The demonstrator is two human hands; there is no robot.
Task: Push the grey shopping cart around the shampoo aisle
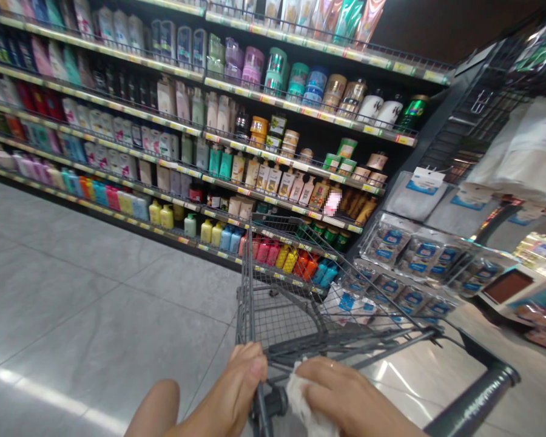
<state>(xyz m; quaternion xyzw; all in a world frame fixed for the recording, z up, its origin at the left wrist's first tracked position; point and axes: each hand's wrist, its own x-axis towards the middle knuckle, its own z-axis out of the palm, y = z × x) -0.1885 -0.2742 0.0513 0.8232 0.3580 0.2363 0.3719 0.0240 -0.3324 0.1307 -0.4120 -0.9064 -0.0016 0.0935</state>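
A dark metal shopping cart [291, 352] stands before me, its wire basket pointing toward the shelves. My left hand [241, 385] is closed around the cart's near left frame, beside a black round end piece [275, 400]. Just to the right, my right hand [346, 388] has its fingers bent over a crumpled white cloth or tissue [298, 394]; which of the two I cannot tell. This white piece hangs by the cart frame. The thick handlebar [473, 400] slants at the lower right, apart from both hands. No goods show in the basket.
Long store shelves [173, 161] hold rows of bottles and jars across the back. Clear packs with blue labels [425, 249] hang on a rack at the right, close to the cart. Grey tiled floor [95, 291] spreads to the left. A bare knee [161, 397] shows at the bottom.
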